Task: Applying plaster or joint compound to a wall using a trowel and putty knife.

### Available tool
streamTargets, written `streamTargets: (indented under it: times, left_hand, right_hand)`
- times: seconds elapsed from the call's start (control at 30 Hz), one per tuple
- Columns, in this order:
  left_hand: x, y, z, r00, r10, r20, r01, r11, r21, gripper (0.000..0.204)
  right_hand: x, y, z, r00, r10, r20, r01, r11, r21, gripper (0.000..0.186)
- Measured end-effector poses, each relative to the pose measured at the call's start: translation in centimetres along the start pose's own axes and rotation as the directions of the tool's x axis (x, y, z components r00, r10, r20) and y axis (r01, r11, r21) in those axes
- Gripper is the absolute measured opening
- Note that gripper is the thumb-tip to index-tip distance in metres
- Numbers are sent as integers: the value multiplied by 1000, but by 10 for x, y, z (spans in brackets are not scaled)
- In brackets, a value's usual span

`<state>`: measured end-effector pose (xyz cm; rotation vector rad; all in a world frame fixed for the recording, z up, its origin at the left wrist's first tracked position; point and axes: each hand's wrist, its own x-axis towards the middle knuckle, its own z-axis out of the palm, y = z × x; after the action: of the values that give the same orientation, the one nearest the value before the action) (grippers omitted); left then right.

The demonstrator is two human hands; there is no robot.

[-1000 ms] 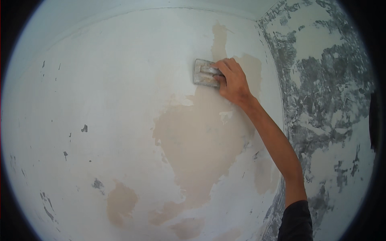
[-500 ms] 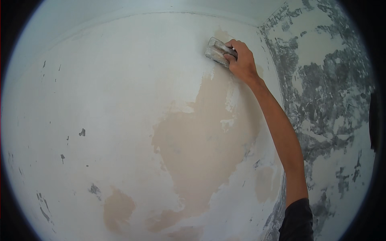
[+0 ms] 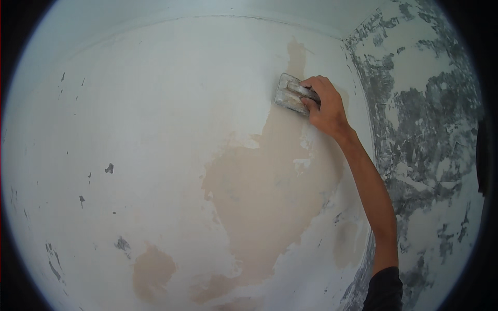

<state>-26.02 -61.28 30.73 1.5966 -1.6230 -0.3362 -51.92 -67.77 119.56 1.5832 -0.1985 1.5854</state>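
Note:
High on the white wall (image 3: 155, 114), right of its middle, my right hand (image 3: 330, 106) is wrapped round the handle of a plastering trowel (image 3: 291, 95). The trowel's plate is smeared with grey-white plaster and lies against the wall, or very close to it. Below the trowel spreads a large beige patch of plaster (image 3: 259, 192) with ragged edges, and a narrow beige strip (image 3: 296, 54) runs up above it. My right forearm reaches up from the lower right, with a dark sleeve at the elbow. My left hand is out of view.
To the right, past the corner, stands a second wall (image 3: 415, 114) mottled grey and white. The ceiling (image 3: 207, 8) meets the white wall along the top. A smaller beige patch (image 3: 154, 273) and several dark spots lie at the lower left. A dark object (image 3: 481, 155) shows at the right rim.
My right hand and the trowel have moved down and slightly right along the wall. More of the beige strip above the trowel now shows.

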Motion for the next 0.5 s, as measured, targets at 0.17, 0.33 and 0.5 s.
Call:
streamTargets:
  times: [0.17, 0.33, 0.5]
  left_hand:
    - [-60, -82, -18, 967, -121, 224, 216, 854, -474, 16]
    - [-70, -8, -91, 929, -289, 233, 362, 570, -738, 19]
    - [-63, 122, -191, 956, -289, 48, 204, 541, -816, 20]
  right_hand:
    - [-11, 19, 2, 996, 1, 84, 3, 999, -44, 34]
    - [21, 11, -2, 991, -48, -124, 33, 992, -123, 35]
    - [-39, -43, -2, 994, -109, -18, 111, 985, 135, 36]
